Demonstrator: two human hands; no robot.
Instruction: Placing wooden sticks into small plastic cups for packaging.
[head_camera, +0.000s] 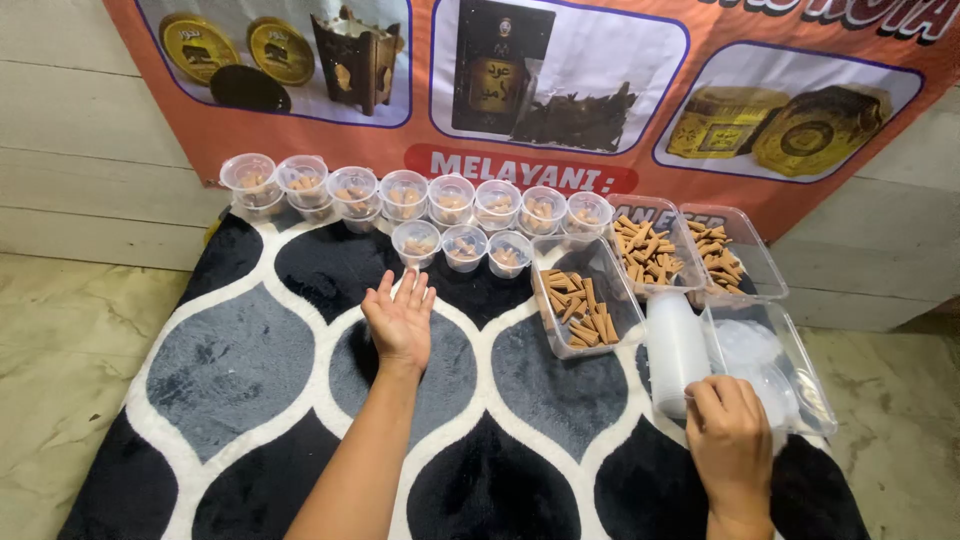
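Rug (230, 370): bare patterned stretch left of the cup stack.
Left hand (400, 318): open, empty, palm up, near small cups (463, 246).
Right hand (733, 440): closed on cup stack (675, 345) beside lid tray (800, 365).
Hidden: stack's base, under fingers.

Right hand (733, 432) hides the cup stack's (676, 350) base

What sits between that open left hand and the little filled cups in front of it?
Nothing visible. The left hand hovers palm-up over the patterned rug, and only bare rug lies between its fingertips and the nearest small clear cups. The right hand is off to the side, on a stack of empty cups.
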